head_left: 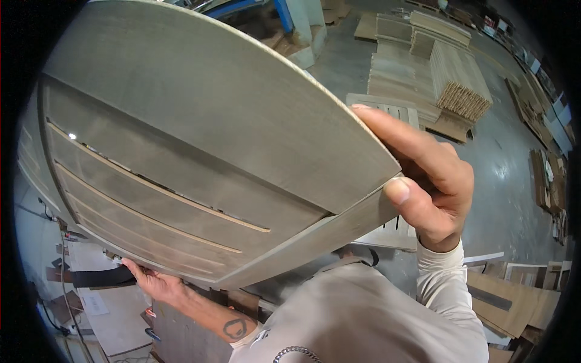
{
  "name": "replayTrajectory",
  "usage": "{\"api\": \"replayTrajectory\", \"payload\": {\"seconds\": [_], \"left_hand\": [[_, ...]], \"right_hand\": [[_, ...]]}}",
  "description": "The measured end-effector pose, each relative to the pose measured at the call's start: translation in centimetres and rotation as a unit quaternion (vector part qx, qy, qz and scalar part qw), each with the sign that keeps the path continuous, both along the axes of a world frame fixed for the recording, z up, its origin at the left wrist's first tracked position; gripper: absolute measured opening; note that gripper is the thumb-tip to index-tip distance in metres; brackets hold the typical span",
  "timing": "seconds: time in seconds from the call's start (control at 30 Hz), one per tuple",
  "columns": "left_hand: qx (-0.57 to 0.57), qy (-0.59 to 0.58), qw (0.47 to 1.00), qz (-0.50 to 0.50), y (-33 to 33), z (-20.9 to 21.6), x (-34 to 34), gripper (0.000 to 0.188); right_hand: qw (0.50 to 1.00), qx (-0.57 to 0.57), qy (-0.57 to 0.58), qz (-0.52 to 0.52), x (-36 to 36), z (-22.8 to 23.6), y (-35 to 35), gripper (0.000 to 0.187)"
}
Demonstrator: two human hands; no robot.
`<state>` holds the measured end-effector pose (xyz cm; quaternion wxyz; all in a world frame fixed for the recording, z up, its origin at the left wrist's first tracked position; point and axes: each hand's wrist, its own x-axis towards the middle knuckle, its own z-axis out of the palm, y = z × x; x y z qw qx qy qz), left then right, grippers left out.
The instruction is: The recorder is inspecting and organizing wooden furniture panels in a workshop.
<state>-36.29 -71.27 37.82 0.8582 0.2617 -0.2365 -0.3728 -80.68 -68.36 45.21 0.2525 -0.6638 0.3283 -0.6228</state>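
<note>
Item under handling: a grey wood-grain slotted panel (pixel 242 103), raised and tilted in front of the person and filling the upper left of the view. Its recessed middle carries long parallel slots with pale edges.

Right hand (pixel 431 175): grip closed on the near right corner, thumb pressed to the side edge, forefinger laid along the upper rim. Left hand (pixel 162 287): at the lower edge, palm turned upward, apparently bearing weight from below; the panel hides part of it, so how far its grip is closed cannot be told.

Step in hand, as judged: supporting and angling the panel between two hands. The next move calls for steady hold at both edges, since so broad a piece could swing or slip.

Surroundings: a second slotted panel (pixel 387 236) lies beyond the right wrist, partly covered. Stacked boards (pixel 463 72) stand further off on the floor (pixel 502 175); loose boards (pixel 508 299) lie at lower right. At lower left, a pale worktop (pixel 121 330) and a black strap (pixel 103 276) sit near the left hand, the likeliest obstruction should the panel be lowered there.
</note>
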Motion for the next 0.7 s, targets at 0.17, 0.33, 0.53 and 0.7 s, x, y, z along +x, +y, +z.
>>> {"api": "replayTrajectory", "payload": {"seconds": [0.17, 0.33, 0.53, 0.7], "left_hand": [[0.000, -0.009, 1.000, 0.011, 0.1, 0.6, -1.1, 0.038], [-0.017, 0.002, 1.000, -0.011, 0.5, 1.2, -1.7, 0.032], [-0.002, 0.008, 1.000, 0.009, 1.2, 1.3, -1.8, 0.032], [0.000, 0.003, 1.000, 0.014, 1.3, 0.8, -1.6, 0.031]], "right_hand": [[0.997, -0.033, -0.057, -0.041, 1.2, 1.4, -0.5, 0.056], [0.992, -0.004, -0.124, -0.033, 1.9, 3.4, -0.8, 0.057], [0.988, -0.010, -0.157, -0.006, 2.7, 3.9, -2.9, 0.060], [0.988, -0.013, -0.152, 0.000, 2.8, 3.9, -4.6, 0.059]]}}
